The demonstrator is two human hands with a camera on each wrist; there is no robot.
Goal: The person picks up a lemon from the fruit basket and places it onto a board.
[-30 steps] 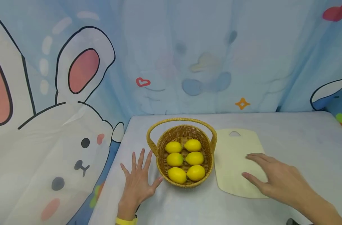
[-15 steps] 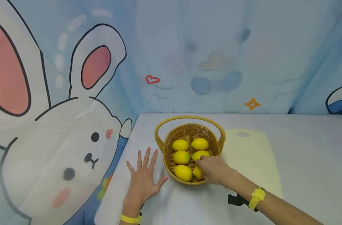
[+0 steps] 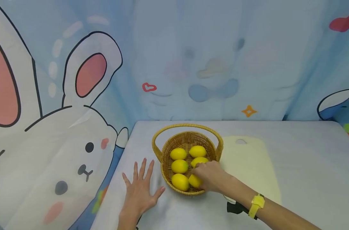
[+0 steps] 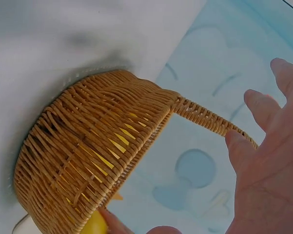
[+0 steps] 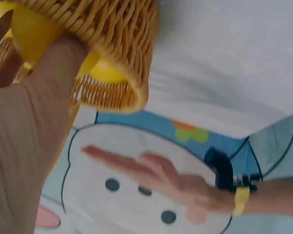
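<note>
A woven wicker basket [image 3: 163, 156] with an arched handle stands on the pale table and holds several yellow lemons. My right hand [image 3: 198, 174] reaches into it from the right, and its fingers curl over the front right lemon [image 3: 193, 182]. In the right wrist view that lemon [image 5: 31, 29] sits against my fingers [image 5: 58, 63] inside the basket [image 5: 122, 44]. My left hand [image 3: 141, 188] lies flat with spread fingers on the table just left of the basket, holding nothing. The left wrist view shows the basket wall [image 4: 87, 156] beside those straight fingers [image 4: 263, 117].
A pale yellow cutting board [image 3: 249, 166] lies right of the basket, under my right forearm. A cartoon rabbit curtain [image 3: 62, 127] closes off the left side and back. The table's left edge [image 3: 114, 179] runs close to my left hand.
My right hand left the cutting board, went into the basket and now grips the front right lemon. The left hand stayed flat on the table.
</note>
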